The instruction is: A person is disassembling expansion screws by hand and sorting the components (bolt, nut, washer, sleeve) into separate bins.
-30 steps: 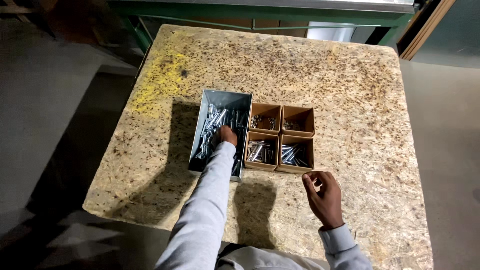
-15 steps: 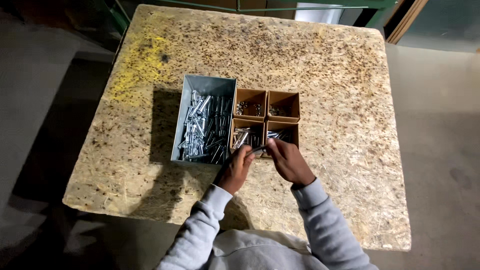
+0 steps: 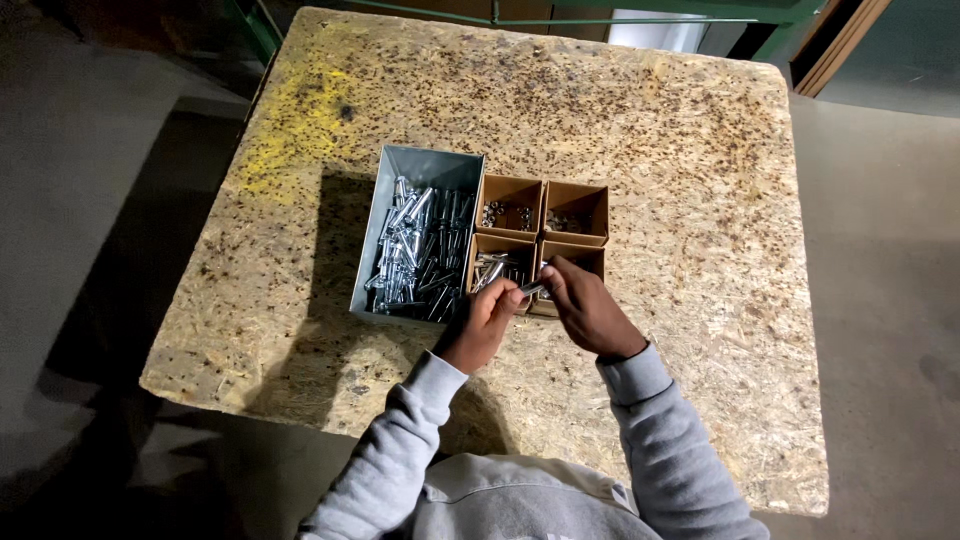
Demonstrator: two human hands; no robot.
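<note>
Hands: left hand (image 3: 487, 325) and right hand (image 3: 583, 312) pinch one bolt (image 3: 531, 290) between them, above the near small boxes (image 3: 540, 237).
Left: grey bin (image 3: 421, 240) holds many bolts.
Done: small boxes partly filled.

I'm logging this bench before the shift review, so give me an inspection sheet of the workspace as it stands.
Surface: chipboard table, a yellow stain near its far left corner.
Job's things: grey metal bin full of bolts; four small cardboard boxes beside it holding small metal parts; one bolt held between both hands.
Clutter: nothing seen.
Hands: left hand and right hand meet over the near boxes, both gripping the bolt.
Cables: nothing seen.
Surroundings: grey floor; green metal frame behind the table.
</note>
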